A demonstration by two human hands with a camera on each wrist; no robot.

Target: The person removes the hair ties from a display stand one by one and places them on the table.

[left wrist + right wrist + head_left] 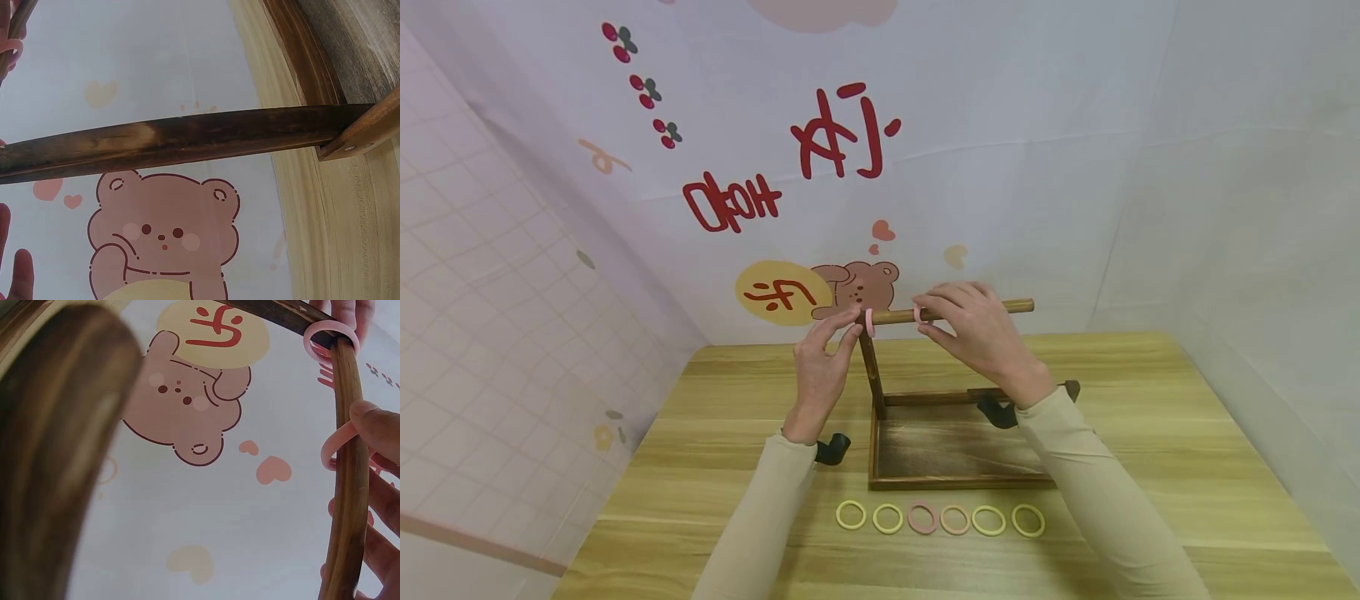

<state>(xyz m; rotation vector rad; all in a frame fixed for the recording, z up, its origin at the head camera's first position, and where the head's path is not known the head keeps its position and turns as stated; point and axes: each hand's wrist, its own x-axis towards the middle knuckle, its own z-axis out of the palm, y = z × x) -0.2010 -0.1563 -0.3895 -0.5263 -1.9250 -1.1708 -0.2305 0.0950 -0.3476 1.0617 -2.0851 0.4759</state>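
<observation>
A wooden stand has an upright post (pixel 187 140) and a horizontal bar (pixel 1019 306) at its top. My right hand (pixel 977 329) pinches a pink ring (pixel 337 444) between thumb and fingers; this ring encircles the bar partway along. A second pink ring (pixel 308 342) hangs around the bar's left end, close against the post. My left hand (pixel 822 371) is beside that end, its thumb and index fingertips near the ring and post top, fingers fairly straight. Whether those fingertips touch the ring is unclear. In the left wrist view only a few left fingertips (pixel 22 275) show.
The stand's shallow tray base (pixel 955 483) rests on the wood-grain table (pixel 737 517). In front of it lies a row of several rings: yellow ones (pixel 852 515), a pink ring (pixel 922 517) and a peach ring (pixel 955 520). A printed cloth (pixel 1000 167) hangs behind.
</observation>
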